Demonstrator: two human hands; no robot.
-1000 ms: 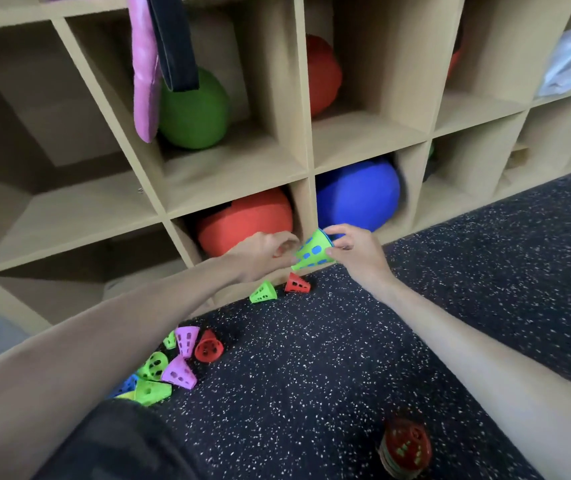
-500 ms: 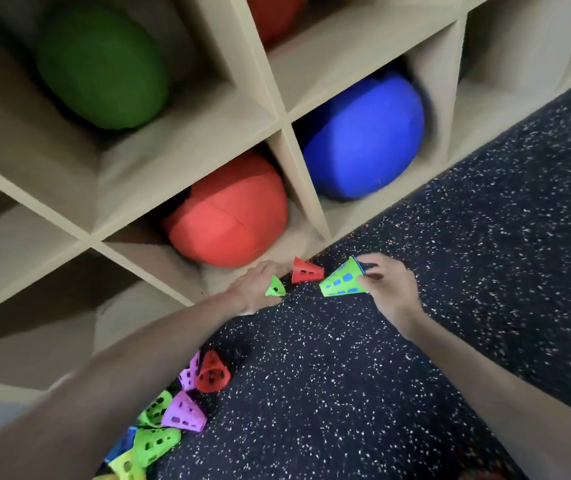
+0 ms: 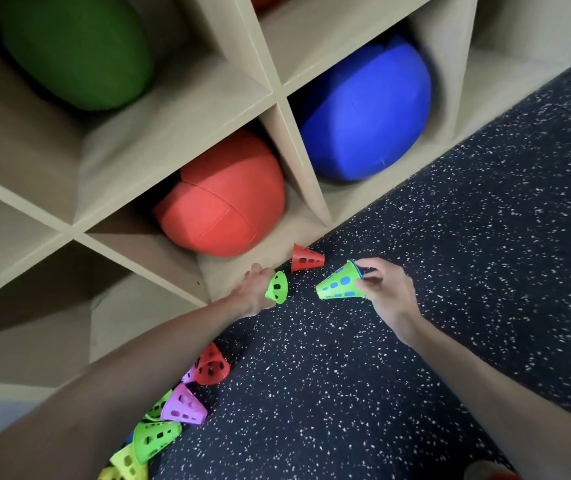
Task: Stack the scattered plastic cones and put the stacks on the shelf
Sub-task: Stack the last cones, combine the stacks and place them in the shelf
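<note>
Two cones are in the hands now. The right hand [image 3: 386, 289] pinches a small stack [image 3: 340, 285], a green cone with a blue one inside it, by its narrow end, with the wide mouth turned toward the left. The left hand [image 3: 254, 289] is at the single green cone [image 3: 277, 287], just in front of the shelf [image 3: 270, 98]; its fingers seem to be curled around the cone, but the fingertips are hidden, so I cannot tell for sure how firm the hold is. A red cone [image 3: 306, 259] lies on the floor [image 3: 415, 341] between the two hands, close to the shelf edge.

To do this step well, I think the left hand should take the green cone by the wide rim and turn its tip toward the open mouth of the stack. The right hand should keep the stack quiet and pointed straight at it, because thin plastic with holes can catch if it enters tilted. Push until the rims sit together. The red cone is the natural next one. More cones [image 3: 180, 407] wait in a heap near the left elbow.
</note>
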